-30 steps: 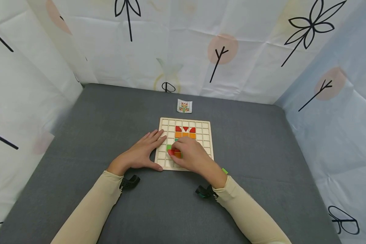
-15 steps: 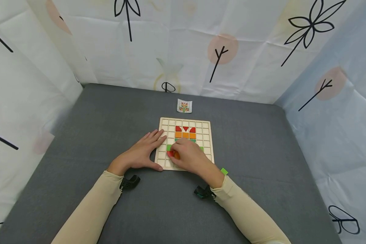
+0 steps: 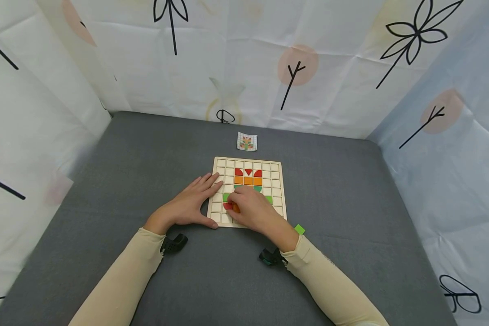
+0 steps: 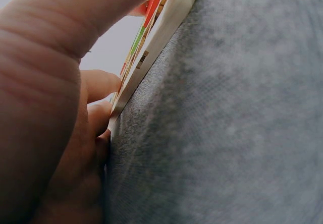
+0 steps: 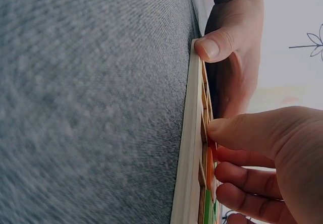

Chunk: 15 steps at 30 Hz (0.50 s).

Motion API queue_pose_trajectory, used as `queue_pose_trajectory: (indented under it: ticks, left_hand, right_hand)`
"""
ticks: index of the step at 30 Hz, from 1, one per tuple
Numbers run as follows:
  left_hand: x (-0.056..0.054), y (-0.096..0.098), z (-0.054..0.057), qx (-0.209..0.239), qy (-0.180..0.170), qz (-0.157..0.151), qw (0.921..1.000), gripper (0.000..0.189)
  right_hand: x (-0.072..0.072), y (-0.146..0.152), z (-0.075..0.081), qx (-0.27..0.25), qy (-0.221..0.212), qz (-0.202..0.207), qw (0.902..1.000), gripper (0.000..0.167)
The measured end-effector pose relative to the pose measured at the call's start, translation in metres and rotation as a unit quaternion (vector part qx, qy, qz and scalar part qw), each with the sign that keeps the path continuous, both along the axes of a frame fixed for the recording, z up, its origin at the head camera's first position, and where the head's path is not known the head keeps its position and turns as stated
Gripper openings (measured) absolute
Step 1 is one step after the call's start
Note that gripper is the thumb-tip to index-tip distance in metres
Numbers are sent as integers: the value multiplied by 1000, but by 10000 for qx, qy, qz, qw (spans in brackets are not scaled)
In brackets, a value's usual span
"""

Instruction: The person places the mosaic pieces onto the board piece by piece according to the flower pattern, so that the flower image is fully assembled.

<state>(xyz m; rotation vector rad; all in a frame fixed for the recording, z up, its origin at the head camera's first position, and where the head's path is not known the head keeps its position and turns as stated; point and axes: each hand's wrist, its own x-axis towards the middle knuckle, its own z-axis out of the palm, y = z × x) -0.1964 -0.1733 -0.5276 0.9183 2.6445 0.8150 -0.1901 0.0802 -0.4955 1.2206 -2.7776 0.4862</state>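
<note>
A wooden grid board (image 3: 274, 183) lies on the grey table, with red, orange and green tiles set in its middle columns. My left hand (image 3: 185, 206) rests along the board's left side, fingers spread over that edge and thumb at the near corner. Over the lower middle of the board, my right hand (image 3: 252, 207) has its thumb and fingertips on a red tile (image 3: 227, 206), low in a cell just below a green tile (image 3: 226, 197). From the right wrist view, the thumb touches the board's surface beside the red tile (image 5: 212, 145). The right hand hides several cells.
A small pattern card (image 3: 246, 141) lies behind the board. One loose green tile (image 3: 299, 229) is on the table beside the right wrist. White patterned cloth (image 3: 248, 68) surrounds the table at the back and sides.
The red tile, raised and tilted in the fingers earlier, now sits lower and flatter in its cell. My right hand has shifted slightly left, uncovering more of the loose green tile. The left hand stays put.
</note>
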Motion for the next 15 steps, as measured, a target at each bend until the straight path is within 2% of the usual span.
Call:
queue_pose_trajectory:
  ticks: [7,15]
  left_hand:
    - [0,-1,-1,10,23,21,10000,126]
    - [0,0,0,-7,-22,49,10000,127]
  right_hand:
    - [0,-2,2,35,-156,-13,9999,13]
    - [0,-2,3,116,-81,-14,9999,10]
